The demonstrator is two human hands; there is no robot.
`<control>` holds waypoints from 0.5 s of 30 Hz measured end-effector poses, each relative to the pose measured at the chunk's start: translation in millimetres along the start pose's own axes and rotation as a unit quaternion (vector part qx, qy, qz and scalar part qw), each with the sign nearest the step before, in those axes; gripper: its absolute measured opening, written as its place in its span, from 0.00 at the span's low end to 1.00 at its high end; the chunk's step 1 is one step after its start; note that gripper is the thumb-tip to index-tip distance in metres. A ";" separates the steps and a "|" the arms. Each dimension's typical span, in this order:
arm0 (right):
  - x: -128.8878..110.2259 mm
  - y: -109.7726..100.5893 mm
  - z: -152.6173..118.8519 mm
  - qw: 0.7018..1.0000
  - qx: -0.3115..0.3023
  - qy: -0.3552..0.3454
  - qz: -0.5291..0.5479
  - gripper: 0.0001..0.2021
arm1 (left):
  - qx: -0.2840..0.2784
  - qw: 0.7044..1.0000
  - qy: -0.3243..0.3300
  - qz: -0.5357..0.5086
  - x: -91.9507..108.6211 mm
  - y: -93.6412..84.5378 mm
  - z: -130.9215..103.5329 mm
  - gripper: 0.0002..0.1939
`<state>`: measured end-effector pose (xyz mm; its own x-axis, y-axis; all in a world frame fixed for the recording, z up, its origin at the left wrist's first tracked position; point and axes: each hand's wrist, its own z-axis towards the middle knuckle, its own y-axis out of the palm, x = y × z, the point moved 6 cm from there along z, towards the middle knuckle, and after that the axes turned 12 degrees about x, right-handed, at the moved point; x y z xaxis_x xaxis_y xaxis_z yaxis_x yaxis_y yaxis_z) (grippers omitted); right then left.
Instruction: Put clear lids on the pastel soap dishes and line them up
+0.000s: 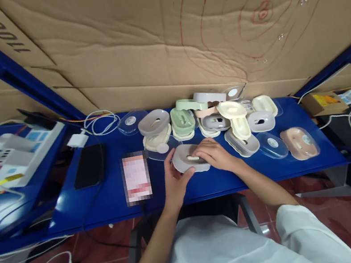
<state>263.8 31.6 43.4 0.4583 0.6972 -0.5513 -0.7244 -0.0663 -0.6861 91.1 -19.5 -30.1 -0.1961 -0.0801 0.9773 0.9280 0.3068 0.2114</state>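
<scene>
A light grey oval dish [183, 157] is held just over the blue table [162, 192], near its front edge. My left hand [174, 179] grips the dish's left side, with the thumb along the front and the fingers behind. My right hand [213, 154] is on the dish's right part, its fingers closed by a small whitish piece [193, 158] at the dish's middle. Behind them lie a grey dish [154, 122] over a cream one, a green dish [183, 121], and stacked cream pieces [232, 110].
To the right are a clear lid [273, 145] and a pink dish [300, 143] with a clear cover. On the left lie a blurred-out rectangle [136, 178], a black phone-like slab [88, 166], a white adapter [77, 140] and cables. Cardboard [146, 41] stands behind the table.
</scene>
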 end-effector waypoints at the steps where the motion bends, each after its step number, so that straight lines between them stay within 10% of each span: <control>1: -1.6 0.1 -3.2 1.000 -0.001 -0.006 0.006 0.21 | 0.005 1.000 0.001 0.000 -1.1 0.4 -1.7 0.49; 9: -15.3 -9.4 -7.5 0.999 0.028 -0.028 -0.001 0.17 | 0.028 1.000 -0.004 0.011 0.9 -11.1 -7.2 0.49; 15: -30.2 -32.5 54.6 0.978 0.094 -0.119 -0.142 0.15 | 0.035 0.992 0.061 0.104 3.2 -9.5 -12.3 0.45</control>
<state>245.4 51.7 108.2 0.5387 0.8160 -0.2094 -0.6771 0.2715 -0.6840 85.7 -34.4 -29.2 0.0421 -0.1216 0.9917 0.9193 0.3935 0.0092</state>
